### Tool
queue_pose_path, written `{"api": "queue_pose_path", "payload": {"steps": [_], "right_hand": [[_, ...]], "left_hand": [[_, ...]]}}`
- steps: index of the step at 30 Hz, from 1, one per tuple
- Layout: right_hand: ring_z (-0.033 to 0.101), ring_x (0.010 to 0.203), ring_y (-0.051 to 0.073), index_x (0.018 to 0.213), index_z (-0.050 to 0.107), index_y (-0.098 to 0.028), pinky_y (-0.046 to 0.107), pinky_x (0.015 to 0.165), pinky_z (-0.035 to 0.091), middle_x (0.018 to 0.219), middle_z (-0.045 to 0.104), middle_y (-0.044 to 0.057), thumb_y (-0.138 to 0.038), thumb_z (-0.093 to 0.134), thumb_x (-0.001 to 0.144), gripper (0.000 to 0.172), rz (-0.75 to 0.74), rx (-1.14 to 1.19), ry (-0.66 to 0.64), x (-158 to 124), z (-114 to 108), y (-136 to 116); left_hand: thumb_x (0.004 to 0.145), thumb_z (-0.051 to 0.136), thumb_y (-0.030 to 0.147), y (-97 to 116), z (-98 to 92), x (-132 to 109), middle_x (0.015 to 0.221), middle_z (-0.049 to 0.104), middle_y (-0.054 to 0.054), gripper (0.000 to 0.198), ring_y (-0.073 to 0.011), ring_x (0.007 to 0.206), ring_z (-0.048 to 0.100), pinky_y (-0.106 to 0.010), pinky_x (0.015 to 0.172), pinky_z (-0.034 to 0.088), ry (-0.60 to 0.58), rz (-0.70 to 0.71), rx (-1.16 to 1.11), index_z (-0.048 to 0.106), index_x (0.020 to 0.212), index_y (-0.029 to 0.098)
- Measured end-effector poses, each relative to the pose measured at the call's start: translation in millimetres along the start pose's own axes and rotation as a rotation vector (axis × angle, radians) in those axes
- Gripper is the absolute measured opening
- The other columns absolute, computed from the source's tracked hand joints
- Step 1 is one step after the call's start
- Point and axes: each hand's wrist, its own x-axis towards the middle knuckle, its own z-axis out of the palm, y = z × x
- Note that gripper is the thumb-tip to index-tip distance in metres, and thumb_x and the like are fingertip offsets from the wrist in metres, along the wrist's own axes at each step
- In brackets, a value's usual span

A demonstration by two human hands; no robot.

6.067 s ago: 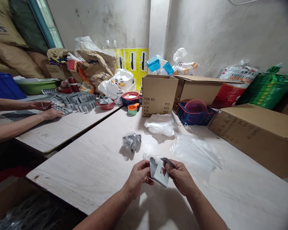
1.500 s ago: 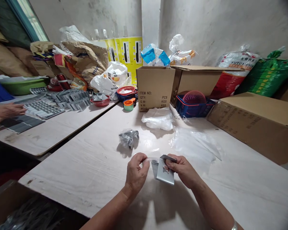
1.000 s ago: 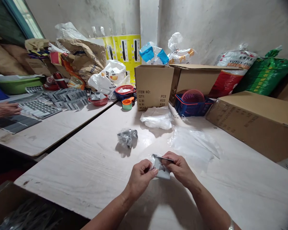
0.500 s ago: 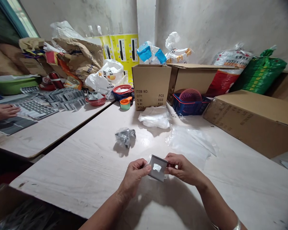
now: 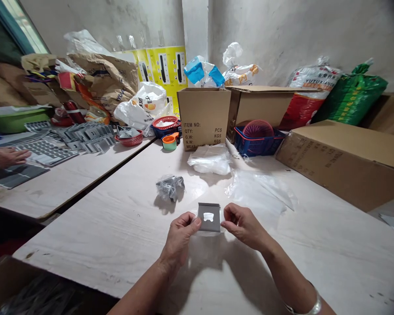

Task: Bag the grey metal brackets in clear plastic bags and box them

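Observation:
My left hand (image 5: 181,231) pinches the left edge of a small grey plate (image 5: 212,225) with a shaped cutout in its middle and a folded top edge. Clear plastic film shows around the plate's lower and left edges. Close by the plate's right edge is my right hand (image 5: 241,224), fingers curled and thumb near the forefinger; what they hold, if anything, I cannot make out. Beyond my hands, a grey piece wrapped in clear plastic (image 5: 170,187) lies on the table (image 5: 118,236). Flat clear plastic bags (image 5: 259,192) are spread just past my right hand.
Folded clear plastic (image 5: 210,159) lies before an upright carton (image 5: 203,113). A blue basket (image 5: 258,143) and a large carton (image 5: 335,164) stand right. Leftward are a tape dispenser (image 5: 170,141), stacked grey plates (image 5: 88,136) and another person's hand (image 5: 6,157) on dark sheets.
The grey plate has turned more level and moved slightly left and up. My right hand has come off its right edge and is more curled.

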Motion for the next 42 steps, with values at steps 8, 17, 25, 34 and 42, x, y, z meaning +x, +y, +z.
{"api": "queue_pose_path", "payload": {"steps": [8, 17, 25, 34, 42], "right_hand": [[0.037, 0.056, 0.009, 0.075, 0.044, -0.021, 0.022, 0.051, 0.031, 0.063, 0.040, -0.007, -0.011, 0.051, 0.070, 0.014, 0.105, 0.105, 0.082, 3, 19, 0], [0.045, 0.058, 0.008, 0.097, 0.054, -0.020, 0.023, 0.054, 0.042, 0.069, 0.044, -0.005, -0.017, 0.063, 0.071, 0.028, 0.169, 0.747, 0.001, 5, 7, -7], [0.046, 0.062, 0.011, 0.090, 0.069, -0.020, 0.025, 0.056, 0.038, 0.071, 0.046, -0.001, -0.024, 0.060, 0.079, 0.014, -0.069, 0.125, 0.145, 6, 12, 7], [0.044, 0.065, 0.012, 0.094, 0.065, -0.018, 0.024, 0.056, 0.036, 0.075, 0.042, 0.002, -0.014, 0.041, 0.089, 0.025, -0.344, -0.333, 0.033, -1, 10, -5], [0.044, 0.069, 0.011, 0.106, 0.062, -0.024, 0.024, 0.059, 0.039, 0.081, 0.041, 0.002, -0.011, 0.046, 0.088, 0.028, -0.499, -0.187, 0.090, 0, 4, -1]], "left_hand": [[0.068, 0.069, 0.032, -1, 3.0, 4, 0.056, 0.041, 0.005, 0.029, -0.0065, 0.057, 0.034, -0.019, 0.056, 0.029, 0.162, 0.166, 0.094, 0.049, 0.057, 0.015], [0.073, 0.061, 0.025, -14, -5.9, 3, 0.059, 0.040, 0.004, 0.021, -0.0086, 0.057, 0.036, -0.021, 0.055, 0.029, 0.096, 0.347, 0.556, 0.049, 0.058, 0.016], [0.072, 0.062, 0.028, -13, -8.2, 4, 0.058, 0.043, 0.004, 0.019, -0.0091, 0.056, 0.038, -0.021, 0.053, 0.029, -0.014, 0.202, 0.610, 0.053, 0.060, 0.015], [0.075, 0.060, 0.029, -9, -9.8, 3, 0.059, 0.048, 0.002, 0.017, -0.0101, 0.059, 0.041, -0.022, 0.056, 0.033, 0.014, 0.211, 0.507, 0.058, 0.065, 0.015], [0.083, 0.050, 0.034, 5, -12.9, 6, 0.069, 0.053, -0.001, 0.025, -0.0120, 0.069, 0.046, -0.023, 0.065, 0.036, -0.021, 0.257, 0.444, 0.060, 0.067, 0.016]]}}
